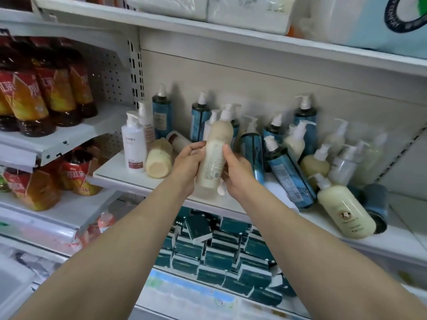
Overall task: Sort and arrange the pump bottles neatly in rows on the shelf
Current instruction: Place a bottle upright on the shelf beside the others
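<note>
I hold a cream pump bottle [216, 153] upright above the front of the white shelf [120, 174]. My left hand [188, 162] grips its left side and my right hand [235, 172] its right side and base. A white pump bottle [134, 146] with a dark red label stands at the shelf's left end, and a cream bottle [159, 159] lies on its side beside it. Blue pump bottles [161, 114] stand along the back wall. To the right, blue bottles [286, 176] and cream bottles [346, 211] lean and lie in a jumble.
Red-labelled drink bottles [44, 93] fill the shelves on the left. Dark teal boxes [221, 252] are stacked on the shelf below. White packs [249, 12] sit on the shelf above. A shelf divider [402, 155] bounds the right end.
</note>
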